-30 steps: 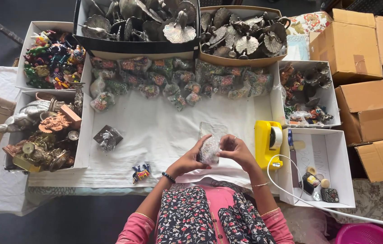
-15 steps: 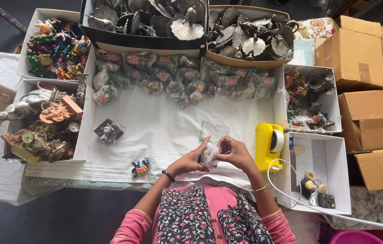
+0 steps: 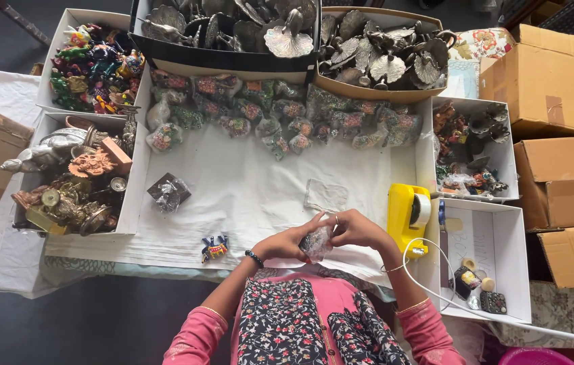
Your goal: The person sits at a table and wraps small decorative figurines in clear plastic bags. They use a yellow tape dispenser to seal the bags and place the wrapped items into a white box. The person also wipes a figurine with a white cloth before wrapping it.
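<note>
Packing wkshop: figurine boxes [image 3: 94,67], tape dispenser [image 3: 408,213].

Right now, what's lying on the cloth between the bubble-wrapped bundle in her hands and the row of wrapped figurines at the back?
In the head view, one clear plastic pouch lies on the white cloth between the bundle and the wrapped figurines.

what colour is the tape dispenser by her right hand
Yellow: the tape dispenser beside the right hand shows clearly in the head view.

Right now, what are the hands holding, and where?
Both hands, left hand and right hand, hold a small bubble-wrapped bundle between them, fingertips pinching its two sides.
</note>
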